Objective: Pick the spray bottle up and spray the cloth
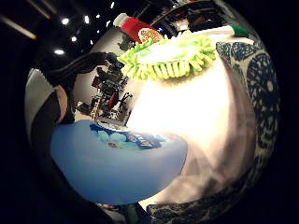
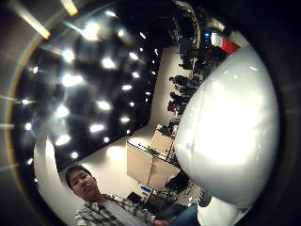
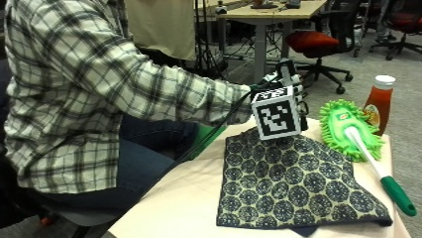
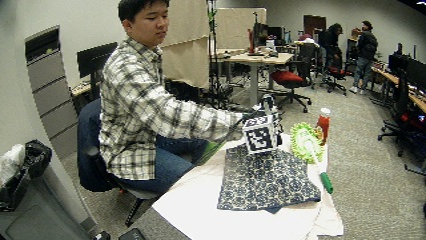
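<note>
A dark blue patterned cloth (image 3: 290,188) lies spread on the table. My gloved right hand (image 3: 267,87) is raised over the cloth's far edge and grips the spray bottle. Only the bottle's head (image 3: 288,69) shows above the hand in the outside view; the rest is hidden. In the little finger side palm view the bottle's pale blue body (image 1: 117,168) and black trigger (image 1: 79,67) fill the space near the palm, with the cloth (image 1: 254,84) beyond. The bottle (image 2: 225,127) also fills much of the thumb side palm view.
A lime green duster mop (image 3: 346,126) with a white and green handle (image 3: 386,186) lies along the cloth's right side. A ketchup bottle (image 3: 379,104) stands behind it near the table's far corner. A cream cover (image 3: 178,198) drapes the table.
</note>
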Demonstrator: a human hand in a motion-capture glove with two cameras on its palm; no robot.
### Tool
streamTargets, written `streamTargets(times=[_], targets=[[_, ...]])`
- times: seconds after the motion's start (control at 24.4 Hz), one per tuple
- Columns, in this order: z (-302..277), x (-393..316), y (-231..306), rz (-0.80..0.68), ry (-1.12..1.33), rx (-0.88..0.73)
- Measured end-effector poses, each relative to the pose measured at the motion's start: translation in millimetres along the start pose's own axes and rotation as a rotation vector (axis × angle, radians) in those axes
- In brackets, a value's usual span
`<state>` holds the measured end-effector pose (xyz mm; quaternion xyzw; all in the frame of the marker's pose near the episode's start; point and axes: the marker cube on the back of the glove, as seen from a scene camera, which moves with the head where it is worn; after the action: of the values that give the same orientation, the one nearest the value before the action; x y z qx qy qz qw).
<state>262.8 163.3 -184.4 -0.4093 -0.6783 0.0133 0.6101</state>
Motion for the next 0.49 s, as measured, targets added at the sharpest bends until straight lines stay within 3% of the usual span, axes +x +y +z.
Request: streamTargets(times=[0.49], targets=[[-16, -2, 12, 0.067, 0.082, -0.206]])
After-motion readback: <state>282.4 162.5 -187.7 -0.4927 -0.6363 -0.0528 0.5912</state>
